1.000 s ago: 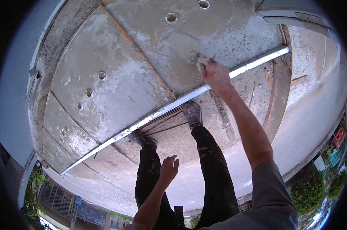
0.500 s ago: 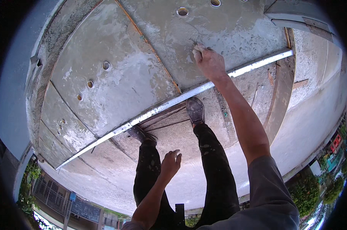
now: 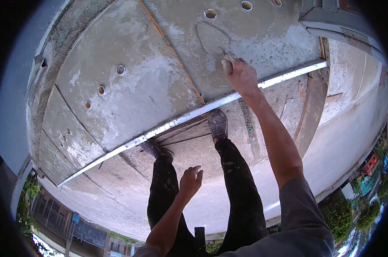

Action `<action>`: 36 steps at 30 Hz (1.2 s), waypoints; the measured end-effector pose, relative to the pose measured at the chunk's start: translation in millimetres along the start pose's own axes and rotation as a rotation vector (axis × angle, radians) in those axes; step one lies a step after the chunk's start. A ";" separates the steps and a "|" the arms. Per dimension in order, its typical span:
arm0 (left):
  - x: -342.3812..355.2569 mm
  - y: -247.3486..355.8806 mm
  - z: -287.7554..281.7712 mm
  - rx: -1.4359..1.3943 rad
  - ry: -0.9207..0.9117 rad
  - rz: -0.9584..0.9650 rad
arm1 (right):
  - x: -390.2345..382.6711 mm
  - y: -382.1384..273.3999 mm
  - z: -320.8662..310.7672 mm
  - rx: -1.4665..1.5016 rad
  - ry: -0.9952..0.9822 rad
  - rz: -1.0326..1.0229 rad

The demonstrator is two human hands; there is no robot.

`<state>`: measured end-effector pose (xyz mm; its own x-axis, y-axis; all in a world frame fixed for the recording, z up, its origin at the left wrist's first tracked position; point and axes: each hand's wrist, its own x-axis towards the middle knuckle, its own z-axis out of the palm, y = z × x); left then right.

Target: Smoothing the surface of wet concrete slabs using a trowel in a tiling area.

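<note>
Trowel (image 3: 213, 37): what looks like one, blade flat on wet cement (image 3: 134, 98), just past the right hand, up and slightly left; coated the same grey, so only the outline reads.
Trowel axis: slants up-left from the fist, roughly square to the bar.
Right hand (image 3: 242, 76): clenched, apparently on the trowel's handle, which the fingers hide; arm reaches out over the bar. Nearer of the two hands by far.
Left hand (image 3: 190, 184): loosely curled, nothing seen in it; hangs in front of the left leg, well apart from the trowel.
Bar (image 3: 288, 77): long, straight, shiny metal, running diagonally along the cement's near edge.
Cement texture: smooth and glossy in places, pitted near the right hand, pale patches.
Strip (image 3: 171, 50): thin, orange-brown, likely wood, dividing the cement left of the trowel.
Pipe ends (image 3: 246, 5): round collars set in the cement, beyond the blade.
Shoes (image 3: 218, 124): dark, on rough, dusty concrete (image 3: 189, 152), near side of the bar.
</note>
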<state>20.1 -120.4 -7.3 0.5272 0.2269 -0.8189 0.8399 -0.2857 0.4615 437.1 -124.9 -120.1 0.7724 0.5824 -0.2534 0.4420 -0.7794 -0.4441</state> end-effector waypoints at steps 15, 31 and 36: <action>-3.9 2.5 -7.4 -0.012 -0.003 0.011 | 28.4 -33.4 19.5 -0.026 -0.020 0.089; 12.1 22.4 -32.1 -0.019 0.111 0.104 | -28.8 -17.5 21.9 0.111 0.039 -0.016; 128.9 103.2 -97.4 0.110 0.482 0.464 | -25.1 9.2 -3.1 -0.030 0.196 0.105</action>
<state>187.3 -29.9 -32.0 0.8498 0.4409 -0.2889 0.5084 -0.5407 0.6703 423.2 -147.4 -115.2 0.8877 0.4436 -0.1236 0.3652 -0.8416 -0.3979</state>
